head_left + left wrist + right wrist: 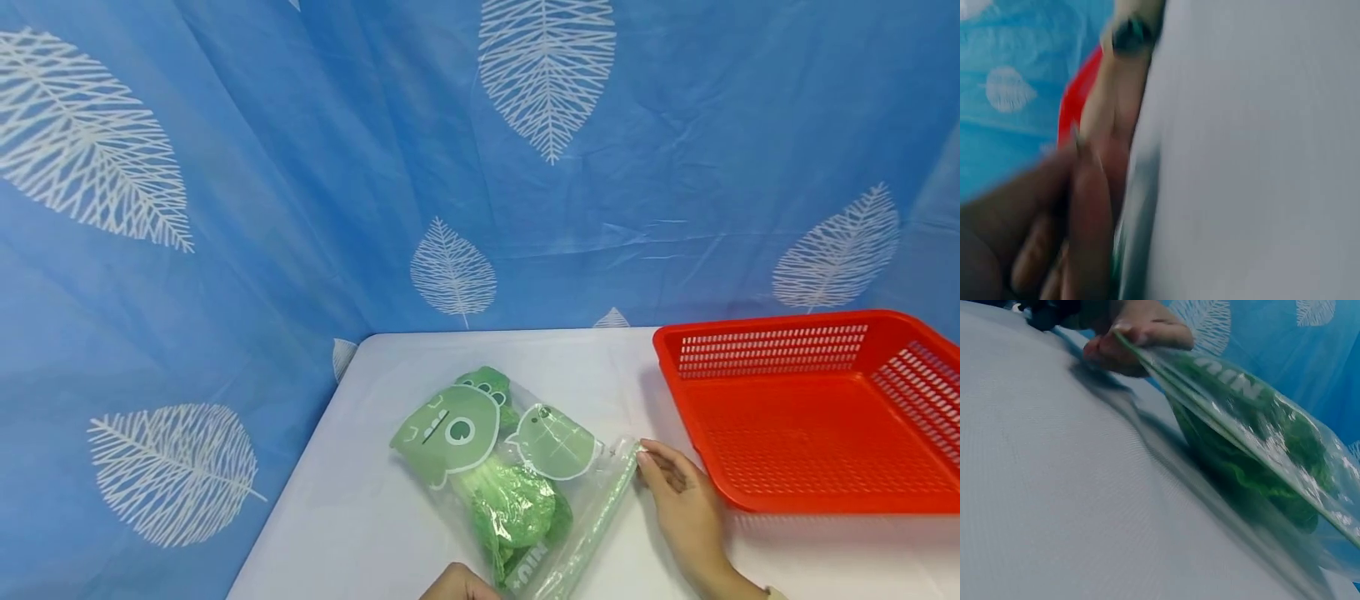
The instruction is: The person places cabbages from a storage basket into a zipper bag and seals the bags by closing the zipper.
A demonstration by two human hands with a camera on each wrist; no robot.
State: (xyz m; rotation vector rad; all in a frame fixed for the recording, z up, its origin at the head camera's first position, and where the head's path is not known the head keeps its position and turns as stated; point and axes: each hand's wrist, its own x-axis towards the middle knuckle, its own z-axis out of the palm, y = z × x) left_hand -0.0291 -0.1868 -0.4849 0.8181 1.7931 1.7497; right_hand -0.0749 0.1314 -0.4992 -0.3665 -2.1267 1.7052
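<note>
A clear zip bag [558, 446] with green cartoon prints lies slanted on the table, a leafy green vegetable [517, 504] inside it. Along its right side runs the green-edged zip strip [592, 533]. My right hand [686, 517] pinches the far corner of that strip between thumb and fingers. At the bottom edge of the head view, my left hand [459, 583] is partly cut off. The right wrist view shows the left hand [1141, 340] pinching the strip's near end, with that edge raised off the table. The left wrist view is blurred.
A red plastic basket [810, 417] with slotted walls stands to the right, close beside my right hand. The white table [360, 500] meets blue leaf-patterned cloth [300, 208] at its back and left.
</note>
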